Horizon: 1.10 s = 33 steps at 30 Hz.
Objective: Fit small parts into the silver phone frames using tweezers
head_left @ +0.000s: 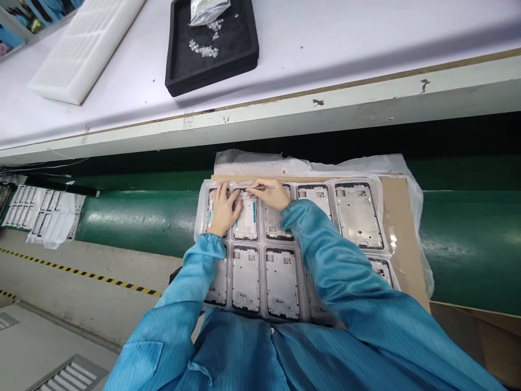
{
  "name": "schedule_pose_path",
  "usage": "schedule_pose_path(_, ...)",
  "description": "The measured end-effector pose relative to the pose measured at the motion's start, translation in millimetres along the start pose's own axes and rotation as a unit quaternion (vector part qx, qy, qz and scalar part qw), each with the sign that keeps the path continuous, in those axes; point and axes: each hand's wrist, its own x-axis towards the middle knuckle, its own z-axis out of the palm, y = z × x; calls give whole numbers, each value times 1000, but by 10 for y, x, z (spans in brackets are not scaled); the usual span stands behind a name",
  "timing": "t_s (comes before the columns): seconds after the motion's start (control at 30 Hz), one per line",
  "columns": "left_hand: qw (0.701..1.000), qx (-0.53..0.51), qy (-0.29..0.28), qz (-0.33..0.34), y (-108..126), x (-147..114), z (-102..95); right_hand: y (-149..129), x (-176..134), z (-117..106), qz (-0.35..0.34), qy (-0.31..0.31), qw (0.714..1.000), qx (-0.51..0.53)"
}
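A clear plastic tray [262,243] holds several metal phone frames in rows. My left hand [223,212] rests at its upper left with fingers spread, partly over the corner frame and touching the edge of the phone frame [246,221] beside it. That frame carries blue strips, one [254,212] along its right side. Pinched in my right hand [273,194] is a pair of thin metal tweezers [265,188], held nearly level. Their tip lies near the top of the same frame; whether it grips a small part is too fine to see. Both forearms hide some of the frames.
The tray sits on cardboard [401,233] over a green conveyor belt [134,217]. Beyond is a white bench [325,32] with a black tray [240,54] of small clear pieces and a white ribbed tray [81,54]. More frames [44,209] lie far left.
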Motion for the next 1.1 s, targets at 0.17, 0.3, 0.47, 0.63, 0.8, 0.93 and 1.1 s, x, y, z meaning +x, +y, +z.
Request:
schedule_pose_path(0.17,1000,25,-14,7,30,12,-19,-47,-5,-8,-5,6,1000,-8)
schedule_pose_path(0.3,998,53,-31,-3,67,16,-36,-36,-14,-10,3,13,1000,0)
schedule_pose_path(0.47,995,89,-52,11,91,10,-43,-49,-2,41,1,22,1000,4)
schedule_pose_path(0.63,989,135,-58,17,128,18,-51,-169,46,-198,38,108,988,104)
schedule_pose_path(0.8,990,125,-69,19,152,24,-62,-267,-59,-508,38,155,981,114)
schedule_pose_path(0.93,992,116,-52,20,137,17,-61,-239,-158,-279,38,62,996,48)
schedule_pose_path(1.1,993,104,-41,23,99,10,-41,-191,-124,17,5,61,998,2)
